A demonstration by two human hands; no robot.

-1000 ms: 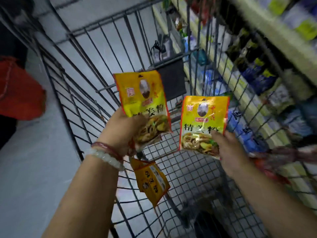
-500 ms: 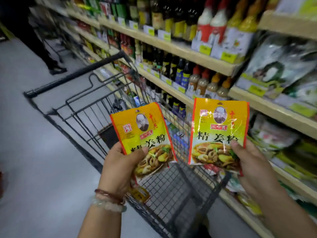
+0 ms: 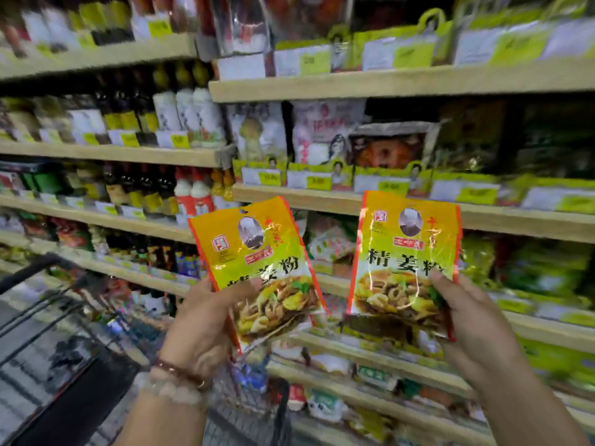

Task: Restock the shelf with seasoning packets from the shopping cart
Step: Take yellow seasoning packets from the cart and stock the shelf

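Yellow seasoning packets held upright before the shelf (image 3: 402, 217): your left hand (image 3: 199, 329) grips one packet (image 3: 254, 262), your right hand (image 3: 476, 329) pinches the other packet (image 3: 407, 259).

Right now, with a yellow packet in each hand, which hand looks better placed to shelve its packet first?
Probably the right hand. Its yellow foil seasoning packet is upright before the wooden shelves of bagged goods; the left hand holds its tilted packet nearer the bottles, above the wire shopping cart.
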